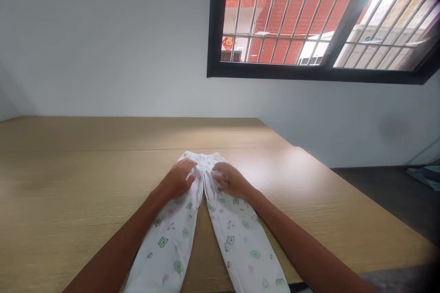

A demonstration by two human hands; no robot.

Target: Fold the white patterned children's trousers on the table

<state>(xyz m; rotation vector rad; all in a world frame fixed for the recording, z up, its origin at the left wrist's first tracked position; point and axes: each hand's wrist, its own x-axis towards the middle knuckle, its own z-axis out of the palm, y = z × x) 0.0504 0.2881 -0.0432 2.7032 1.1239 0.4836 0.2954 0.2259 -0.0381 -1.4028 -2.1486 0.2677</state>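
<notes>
White pants with a print of small green animals and pink spots lie spread on the wooden table. Their waistband points away from me and the two legs run towards me, with a narrow gap between them. My left hand rests on the upper part of the left leg, its fingers stretched towards the waistband. On the upper right leg lies my right hand, fingers reaching inward near the crotch. Both hands press on the cloth from above without gripping it. The ends of the legs run past the bottom of the view.
The light wooden table has a seam across its far part and a right edge that drops to a dark floor. Behind stands a white wall with a barred, dark-framed window. A bluish item lies at the far right.
</notes>
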